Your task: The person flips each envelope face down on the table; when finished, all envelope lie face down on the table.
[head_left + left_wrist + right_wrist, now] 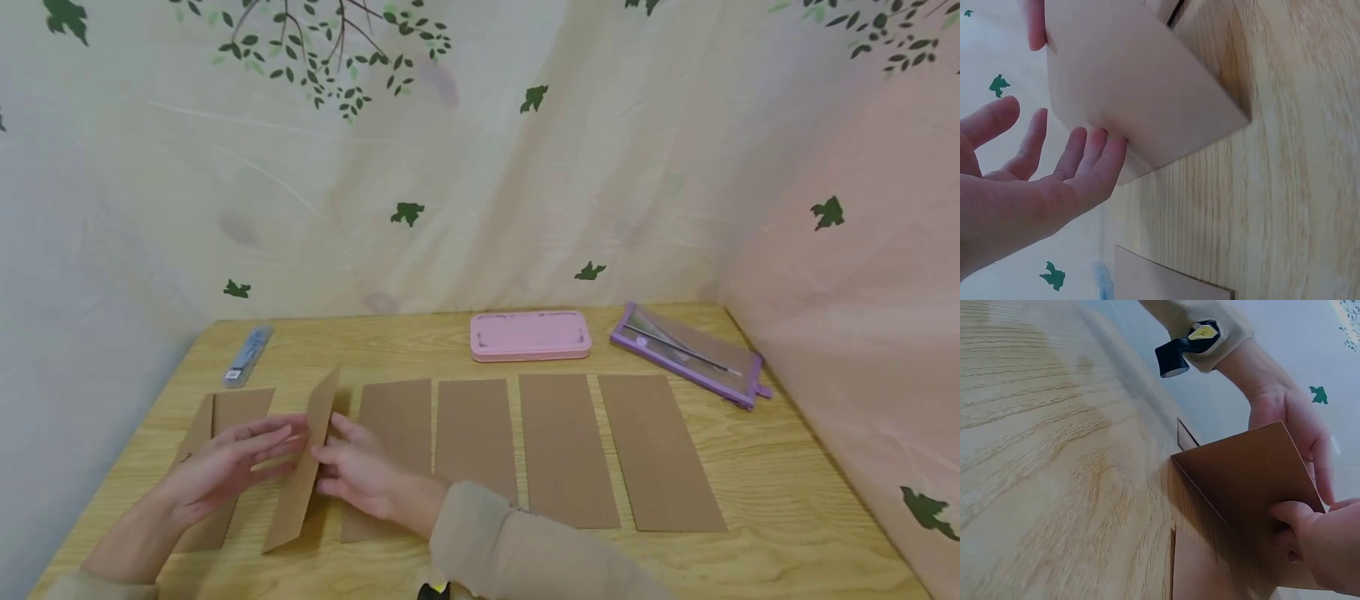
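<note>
A brown cardboard rectangle (295,504) stands tilted on edge on the wooden table, between both hands. My right hand (367,471) grips it from the right; the right wrist view shows the thumb (1294,514) pressed on its face, and a fingertip (1036,28) shows past the edge in the left wrist view. My left hand (232,458) is on the other side, fingers fairly straight and spread, several fingertips against the board. Below the left hand lies another cardboard piece (243,406) with a dark line along it, partly hidden by the hand.
Several flat cardboard rectangles (570,450) lie in a row to the right. Behind them are a pink case (531,335) and a purple-edged zip pouch (712,354) with slim metal tools inside. A clear, blue-toned packet (247,357) lies back left. Patterned fabric (480,167) surrounds the table.
</note>
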